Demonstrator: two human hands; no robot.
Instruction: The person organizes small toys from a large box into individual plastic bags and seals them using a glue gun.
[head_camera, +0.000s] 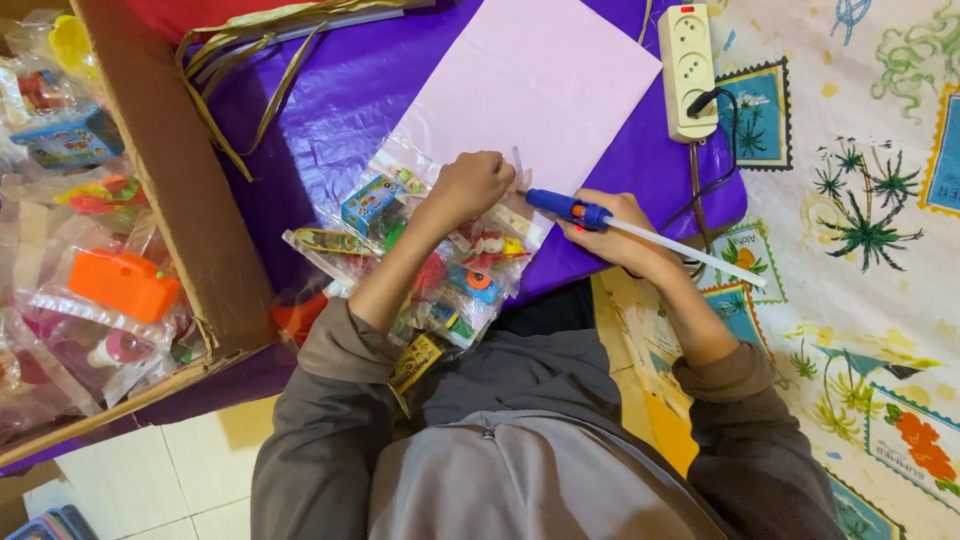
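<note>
Hands: the right hand (612, 232) grasps one blue glue gun (570, 208) beside one pink sheet (540, 80); the left hand (470, 185) is clenched on a clear toy packet (480, 255) below that sheet.

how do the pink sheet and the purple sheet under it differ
The pink sheet is pale, matte and smooth; the purple sheet is deep-coloured, glossy and creased. The pink sheet is smaller and lies turned at an angle on top, while the purple sheet spreads wider beneath it, also under the clear toy packets and the white power strip. Both lie flat. The right hand holds a blue glue gun at the pink sheet's edge; the left hand rests on the packets.
</note>
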